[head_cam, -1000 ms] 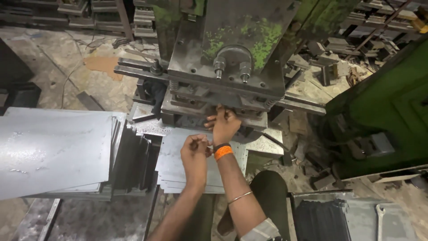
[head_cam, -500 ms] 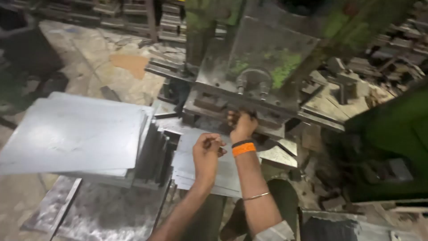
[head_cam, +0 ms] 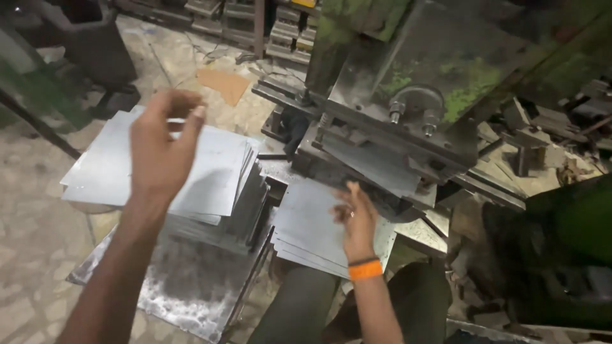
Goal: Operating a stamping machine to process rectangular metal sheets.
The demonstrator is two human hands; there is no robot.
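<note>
I see no labels, signs or screens around me. The nearest thing to packaging is a flat brown cardboard piece (head_cam: 222, 85), roughly four-sided, lying on the stone floor (head_cam: 38, 210) at about eleven o'clock from my stack of grey metal sheets (head_cam: 210, 185).

Grey metal sheets (head_cam: 191, 172); orange wristband (head_cam: 365, 270); green-flecked press (head_cam: 440, 83).

Single head-worn view, steeply downward, close above hands (head_cam: 356, 216) and press (head_cam: 408, 127).
</note>
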